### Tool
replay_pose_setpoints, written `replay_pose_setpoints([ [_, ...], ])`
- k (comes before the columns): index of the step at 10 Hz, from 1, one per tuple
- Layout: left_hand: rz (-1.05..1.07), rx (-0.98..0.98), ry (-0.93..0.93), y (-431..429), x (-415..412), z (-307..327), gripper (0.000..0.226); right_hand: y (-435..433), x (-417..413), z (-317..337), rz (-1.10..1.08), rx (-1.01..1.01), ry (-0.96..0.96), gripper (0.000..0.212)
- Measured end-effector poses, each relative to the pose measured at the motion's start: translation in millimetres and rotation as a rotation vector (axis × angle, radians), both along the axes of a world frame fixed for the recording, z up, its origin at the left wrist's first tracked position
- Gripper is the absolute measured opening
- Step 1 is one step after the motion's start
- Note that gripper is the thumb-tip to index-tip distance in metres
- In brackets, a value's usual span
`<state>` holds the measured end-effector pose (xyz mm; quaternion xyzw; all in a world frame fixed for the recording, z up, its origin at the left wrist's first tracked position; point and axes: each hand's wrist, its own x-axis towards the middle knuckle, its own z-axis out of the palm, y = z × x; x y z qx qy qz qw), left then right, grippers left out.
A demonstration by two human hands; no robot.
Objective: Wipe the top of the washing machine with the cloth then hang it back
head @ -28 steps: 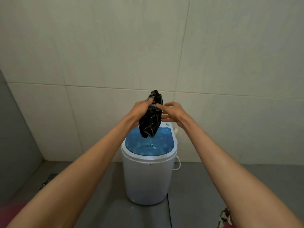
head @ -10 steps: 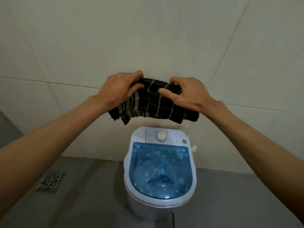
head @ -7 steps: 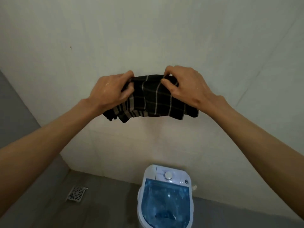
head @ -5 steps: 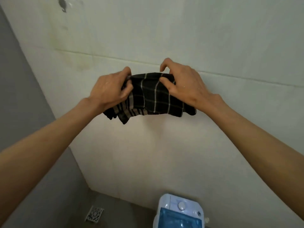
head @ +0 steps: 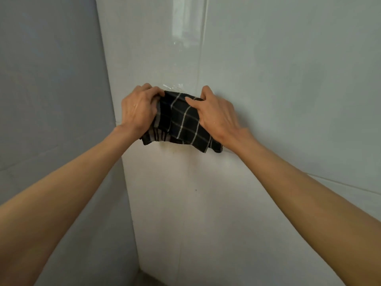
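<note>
A black cloth [head: 181, 122] with pale checked stripes is stretched between both hands, high against the white tiled wall. My left hand [head: 137, 109] grips its left end and my right hand [head: 214, 115] grips its right end, thumb on the front. A clear plastic wall fitting [head: 173, 87] shows just above the cloth's top edge; whether the cloth touches it is hidden. The washing machine is out of view.
A grey wall [head: 51, 100] meets the white tiled wall [head: 288, 79] at a corner left of my hands. A strip of floor [head: 148, 278] shows at the bottom.
Both hands have carried the cloth up and leftward toward the wall corner. The view rose with them, so the washing machine and floor drain dropped out of sight.
</note>
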<state>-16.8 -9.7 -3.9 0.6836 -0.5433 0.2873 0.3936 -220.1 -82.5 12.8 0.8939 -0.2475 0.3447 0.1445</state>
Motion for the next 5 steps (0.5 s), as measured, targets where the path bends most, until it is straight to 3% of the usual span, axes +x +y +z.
replay_pose_setpoints([
  [2,-0.093,-0.087,0.356,-29,12,-38,0.022,-7,24,-39,-0.150,-0.025,0.054,0.067],
  [4,-0.244,-0.110,0.683,-26,-10,-97,0.014,12,33,-86,-0.243,0.162,0.127,0.089],
  [5,-0.275,-0.013,0.710,-18,-20,-122,0.041,19,22,-118,-0.273,0.260,0.075,0.089],
])
